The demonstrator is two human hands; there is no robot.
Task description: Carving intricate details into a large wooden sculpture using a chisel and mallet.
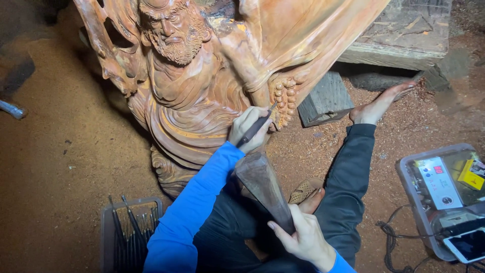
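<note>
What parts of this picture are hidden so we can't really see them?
- Head view: the chisel tip is hidden by the left hand and the wooden statue.
- The statue's top is cut off by the upper edge.
- The mallet handle is covered by the right hand.
- The tools in the grey tray are too dark to tell apart; the lower edge cuts them.

Both arms wear bright blue long sleeves of smooth cloth, creased along the forearm and ending at the wrists, so the left hand and right hand are bare, without gloves or rings. Below the sleeves come dark, near-black trousers, loose and wrinkled at the knee. The feet are bare, dusted with reddish sawdust.
</note>
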